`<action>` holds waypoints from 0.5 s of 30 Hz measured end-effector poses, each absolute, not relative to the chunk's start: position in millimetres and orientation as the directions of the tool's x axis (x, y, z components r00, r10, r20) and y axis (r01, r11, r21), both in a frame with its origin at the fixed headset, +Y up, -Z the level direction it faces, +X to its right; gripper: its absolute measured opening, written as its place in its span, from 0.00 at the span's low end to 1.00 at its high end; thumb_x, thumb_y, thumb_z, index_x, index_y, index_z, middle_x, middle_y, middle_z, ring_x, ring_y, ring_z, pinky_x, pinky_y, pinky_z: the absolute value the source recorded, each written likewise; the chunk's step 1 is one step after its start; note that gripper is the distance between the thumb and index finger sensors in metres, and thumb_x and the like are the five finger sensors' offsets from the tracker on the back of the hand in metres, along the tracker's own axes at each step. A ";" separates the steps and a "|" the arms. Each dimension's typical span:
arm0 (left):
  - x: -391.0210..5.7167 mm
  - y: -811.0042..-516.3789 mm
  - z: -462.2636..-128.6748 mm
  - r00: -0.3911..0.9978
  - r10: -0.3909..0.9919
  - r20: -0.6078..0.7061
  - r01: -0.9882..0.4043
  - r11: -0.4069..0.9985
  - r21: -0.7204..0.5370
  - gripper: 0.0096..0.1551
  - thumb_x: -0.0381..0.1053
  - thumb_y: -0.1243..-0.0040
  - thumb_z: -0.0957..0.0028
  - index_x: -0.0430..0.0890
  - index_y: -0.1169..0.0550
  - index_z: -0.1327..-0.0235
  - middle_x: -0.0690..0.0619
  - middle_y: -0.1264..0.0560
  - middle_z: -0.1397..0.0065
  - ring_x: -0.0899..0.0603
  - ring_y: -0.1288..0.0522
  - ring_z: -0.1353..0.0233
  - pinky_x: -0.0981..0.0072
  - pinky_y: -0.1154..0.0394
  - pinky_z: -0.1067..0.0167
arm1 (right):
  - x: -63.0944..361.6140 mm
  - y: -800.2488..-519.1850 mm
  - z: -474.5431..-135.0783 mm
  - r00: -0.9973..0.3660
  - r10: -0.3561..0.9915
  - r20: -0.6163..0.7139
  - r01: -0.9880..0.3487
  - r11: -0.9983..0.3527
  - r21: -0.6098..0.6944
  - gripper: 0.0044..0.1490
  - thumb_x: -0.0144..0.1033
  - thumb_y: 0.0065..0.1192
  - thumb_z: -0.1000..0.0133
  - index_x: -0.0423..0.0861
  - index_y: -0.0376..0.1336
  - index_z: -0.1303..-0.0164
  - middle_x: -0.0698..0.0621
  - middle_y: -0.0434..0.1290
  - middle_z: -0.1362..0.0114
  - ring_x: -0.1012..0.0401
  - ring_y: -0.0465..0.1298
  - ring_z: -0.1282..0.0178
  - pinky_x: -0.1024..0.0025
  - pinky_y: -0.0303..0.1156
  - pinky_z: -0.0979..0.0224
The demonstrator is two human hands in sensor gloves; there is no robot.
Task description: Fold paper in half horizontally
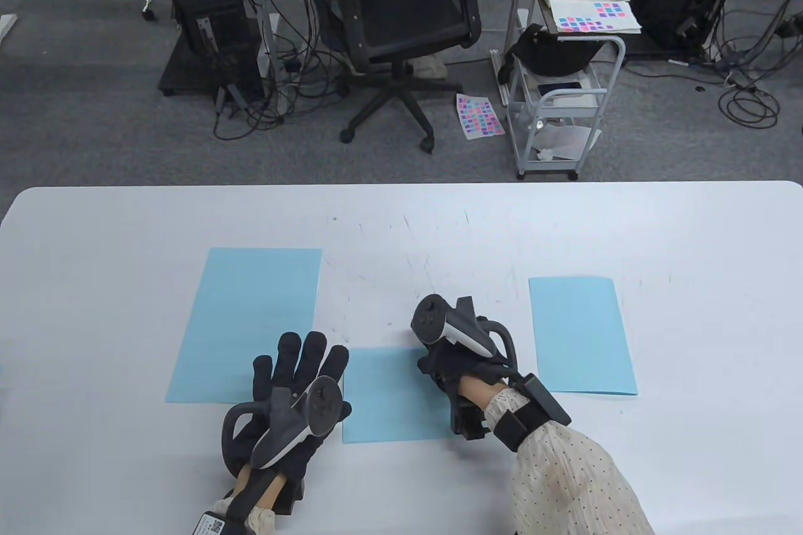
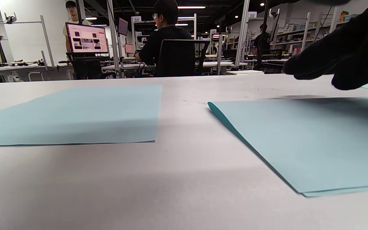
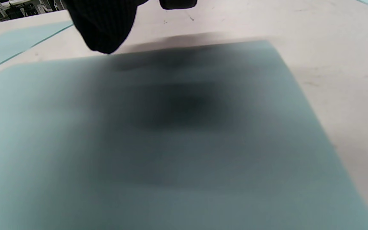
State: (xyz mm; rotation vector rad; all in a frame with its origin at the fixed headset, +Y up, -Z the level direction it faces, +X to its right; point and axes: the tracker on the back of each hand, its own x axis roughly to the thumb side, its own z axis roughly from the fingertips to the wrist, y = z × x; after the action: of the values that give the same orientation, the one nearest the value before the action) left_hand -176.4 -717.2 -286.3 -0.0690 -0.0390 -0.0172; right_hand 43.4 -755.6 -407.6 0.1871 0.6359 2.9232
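A folded light blue paper (image 1: 389, 397) lies at the table's front middle, its fold on the left in the left wrist view (image 2: 299, 140). My right hand (image 1: 434, 365) is over its far right corner, fingers bent down and holding nothing; its fingers (image 2: 340, 60) show just above the paper's far edge. The right wrist view shows the paper (image 3: 171, 143) close below and a fingertip (image 3: 104, 28) at its far edge. My left hand (image 1: 301, 362) has its fingers spread flat over the near right corner of an unfolded blue sheet (image 1: 251, 315), which also shows in the left wrist view (image 2: 75, 115).
Another folded blue paper (image 1: 580, 334) lies to the right on the white table (image 1: 125, 227). Beyond the table's far edge stand an office chair (image 1: 401, 14) and a white cart (image 1: 564, 96).
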 end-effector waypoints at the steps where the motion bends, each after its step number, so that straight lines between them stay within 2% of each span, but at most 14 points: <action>1: -177.2 -717.3 -287.0 0.999 -0.018 0.041 0.021 0.997 -0.071 0.48 0.71 0.50 0.62 0.76 0.53 0.27 0.68 0.61 0.14 0.47 0.64 0.12 0.40 0.57 0.15 | 41.1 -760.2 -408.6 -0.983 0.162 0.091 -0.110 -0.901 0.420 0.48 0.39 0.62 0.47 0.53 0.42 0.20 0.46 0.46 0.12 0.44 0.41 0.14 0.33 0.35 0.20; 6: -182.9 -718.6 -289.3 0.999 -0.015 0.029 0.017 0.997 -0.075 0.48 0.71 0.50 0.62 0.76 0.53 0.27 0.68 0.61 0.14 0.47 0.64 0.12 0.40 0.57 0.15 | 36.2 -767.8 -412.1 -0.988 0.112 0.105 -0.060 -0.913 0.404 0.49 0.37 0.65 0.48 0.52 0.43 0.20 0.48 0.49 0.14 0.46 0.44 0.14 0.33 0.35 0.20; 11: -184.0 -718.9 -288.8 1.000 -0.006 0.026 0.008 0.997 -0.081 0.48 0.71 0.50 0.62 0.76 0.53 0.27 0.68 0.61 0.14 0.47 0.64 0.12 0.40 0.57 0.15 | 35.8 -767.3 -421.7 -0.989 0.115 0.093 -0.062 -0.891 0.449 0.46 0.35 0.68 0.49 0.52 0.50 0.22 0.51 0.57 0.26 0.48 0.48 0.17 0.33 0.35 0.20; 15: -183.0 -719.4 -288.6 1.000 -0.007 0.029 0.009 0.997 -0.083 0.48 0.71 0.49 0.62 0.76 0.53 0.27 0.68 0.61 0.14 0.47 0.64 0.12 0.40 0.57 0.15 | 36.6 -766.8 -426.5 -0.991 0.110 0.075 -0.062 -0.883 0.466 0.45 0.36 0.69 0.51 0.53 0.52 0.24 0.51 0.59 0.31 0.49 0.49 0.18 0.34 0.35 0.20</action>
State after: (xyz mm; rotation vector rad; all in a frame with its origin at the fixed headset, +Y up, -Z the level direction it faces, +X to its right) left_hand -183.0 -719.4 -288.6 -0.0831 -0.0291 -0.0079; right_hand 36.6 -766.8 -426.5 0.1523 0.7271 2.9611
